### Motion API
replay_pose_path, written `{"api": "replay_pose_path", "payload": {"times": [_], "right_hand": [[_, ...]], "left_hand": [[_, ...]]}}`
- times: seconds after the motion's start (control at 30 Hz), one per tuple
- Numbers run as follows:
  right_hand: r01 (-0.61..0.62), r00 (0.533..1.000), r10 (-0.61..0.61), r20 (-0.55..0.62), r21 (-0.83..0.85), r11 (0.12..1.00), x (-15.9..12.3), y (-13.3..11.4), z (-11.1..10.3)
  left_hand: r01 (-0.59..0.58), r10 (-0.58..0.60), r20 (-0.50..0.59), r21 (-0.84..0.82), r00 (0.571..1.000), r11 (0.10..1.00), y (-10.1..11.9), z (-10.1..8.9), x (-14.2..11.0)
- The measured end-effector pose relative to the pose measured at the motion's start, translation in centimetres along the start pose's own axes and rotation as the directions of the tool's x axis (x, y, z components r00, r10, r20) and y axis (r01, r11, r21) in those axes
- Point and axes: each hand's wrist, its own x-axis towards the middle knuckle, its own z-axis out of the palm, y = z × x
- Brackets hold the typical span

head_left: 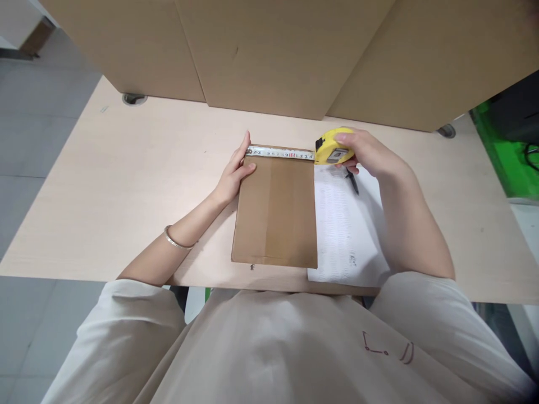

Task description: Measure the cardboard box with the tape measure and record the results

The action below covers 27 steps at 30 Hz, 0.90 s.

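A flat-topped brown cardboard box (290, 213) lies on the desk in front of me. Along its far edge runs the white blade (280, 152) of a tape measure, pulled out from left to right. My right hand (364, 148) grips the yellow tape measure case (334, 145) at the box's far right corner. At the far left corner, my left hand (236, 171) holds the box's side, thumb on top, fingers by the blade's end. A dark pen (352, 182) shows below my right hand, over a printed sheet (337, 241); whether the hand touches it I cannot tell.
Large cardboard panels (269, 56) stand across the back of the pale wooden desk (126, 179). Round cable holes (135, 99) are set near the rear edge. A green surface with dark items (509, 140) is at the far right. The desk's front edge is close to my body.
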Motion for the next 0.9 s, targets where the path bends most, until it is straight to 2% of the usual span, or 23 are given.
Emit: {"api": "replay_pose_path", "payload": {"times": [0.1,0.17,0.33,0.5,0.57,0.63,0.73,0.77,0.83,0.87,0.9], "right_hand": [[0.032,0.999,-0.032,0.023,-0.002,0.999,0.4,-1.5,0.9],[0.048,0.998,-0.047,0.034,-0.019,0.999,1.0,-2.8,2.4],[0.018,0.996,-0.015,0.089,-0.037,0.999,3.8,-5.9,8.0],[0.081,0.962,-0.083,0.262,0.021,0.997,6.9,-7.0,12.7],[0.089,0.951,-0.093,0.294,0.027,0.996,7.6,-7.1,13.6],[0.085,0.957,-0.087,0.277,0.021,0.996,7.8,-6.9,13.6],[0.094,0.983,-0.104,0.152,0.068,0.993,7.6,-6.3,11.9],[0.104,0.989,-0.113,0.094,0.091,0.990,7.6,-5.9,11.0],[0.104,0.995,-0.104,-0.005,0.119,0.987,7.5,-5.0,9.0],[0.077,0.997,-0.073,-0.038,0.125,0.989,7.5,-4.5,8.2],[0.035,0.998,-0.028,-0.062,0.127,0.991,7.5,-3.9,7.4]], "left_hand": [[-0.004,0.004,0.015,-0.020,1.000,1.000,-0.5,0.0,0.2],[-0.009,0.009,0.021,-0.031,1.000,0.999,-0.7,0.0,0.3],[0.016,-0.016,0.002,-0.056,1.000,0.998,-0.6,0.4,0.1],[-0.006,0.005,-0.003,-0.081,1.000,0.997,-0.4,1.2,0.2],[-0.011,0.011,-0.001,-0.055,1.000,0.998,-0.4,1.1,0.1],[0.021,-0.022,-0.034,-0.033,0.999,0.999,-0.2,0.8,-0.9],[0.081,-0.077,-0.117,0.026,0.990,0.996,0.8,0.4,-5.6],[0.048,-0.038,-0.135,0.072,0.990,0.996,1.3,0.4,-8.1],[-0.133,0.171,-0.186,0.197,0.968,0.971,2.3,0.8,-13.7],[-0.257,0.319,-0.216,0.271,0.923,0.927,2.9,1.2,-16.6],[-0.329,0.418,-0.247,0.332,0.874,0.884,3.3,1.6,-19.2]]}}
